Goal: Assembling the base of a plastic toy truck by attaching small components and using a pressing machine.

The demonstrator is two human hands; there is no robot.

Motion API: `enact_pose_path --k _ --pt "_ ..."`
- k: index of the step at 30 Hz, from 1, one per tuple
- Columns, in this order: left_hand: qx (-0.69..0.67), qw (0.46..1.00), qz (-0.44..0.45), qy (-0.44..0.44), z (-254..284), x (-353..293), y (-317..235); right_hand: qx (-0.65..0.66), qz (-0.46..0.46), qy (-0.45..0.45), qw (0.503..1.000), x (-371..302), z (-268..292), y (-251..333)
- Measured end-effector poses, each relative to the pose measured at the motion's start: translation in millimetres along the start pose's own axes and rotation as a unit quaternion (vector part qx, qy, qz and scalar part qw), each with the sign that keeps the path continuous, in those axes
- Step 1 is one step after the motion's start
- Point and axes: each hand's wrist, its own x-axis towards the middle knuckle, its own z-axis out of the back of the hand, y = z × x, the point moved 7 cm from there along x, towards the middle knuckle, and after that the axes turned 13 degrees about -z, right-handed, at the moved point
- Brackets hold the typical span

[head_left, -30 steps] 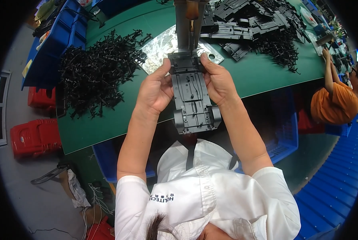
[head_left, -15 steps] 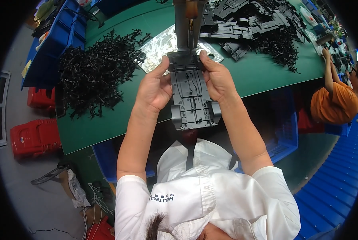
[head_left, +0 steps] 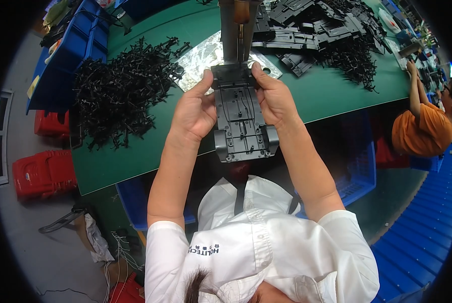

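A dark grey moulded plastic panel point(head_left: 240, 118), long and ribbed with small posts, is held between my two hands. My left hand point(head_left: 195, 108) grips its left edge, thumb up along the far corner. On the opposite edge my right hand point(head_left: 274, 96) grips it in the same way. The panel's far end lies under the head of an upright metal machine point(head_left: 236, 35), over a shiny silver plate point(head_left: 200, 58). Its near end, with two raised side flaps, juts past the table edge toward me. The fingers beneath the panel are hidden.
On the green table point(head_left: 150, 156) a heap of small black plastic parts point(head_left: 120, 91) lies left. More dark panels point(head_left: 332, 28) and another black heap point(head_left: 354, 63) lie right. Blue bins point(head_left: 69, 55) and red stools point(head_left: 44, 174) stand left. A person in orange point(head_left: 423, 129) works far right.
The panel's near end has shifted very slightly away from me, toward the machine. Both hands keep their hold, nearly in place.
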Motion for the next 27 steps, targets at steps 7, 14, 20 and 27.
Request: enact_pose_path --k 7,14,20,27 --pt "0.011 1.000 0.004 0.003 -2.8 0.6 0.6 0.003 0.001 -0.002 1.000 2.0 3.0 0.6" --pt "0.018 1.000 0.008 -0.007 -2.8 -1.5 -2.4 0.001 -0.007 -0.009 1.000 3.2 1.9 -0.6" --pt "-0.001 0.999 0.042 -0.002 -7.4 -4.2 0.0 0.005 -0.014 -0.005 1.000 1.0 -1.5 -1.3" --pt "-0.004 1.000 0.023 -0.002 -2.4 4.7 -1.2 0.014 -0.033 -0.020 0.999 6.0 -2.3 -1.9"
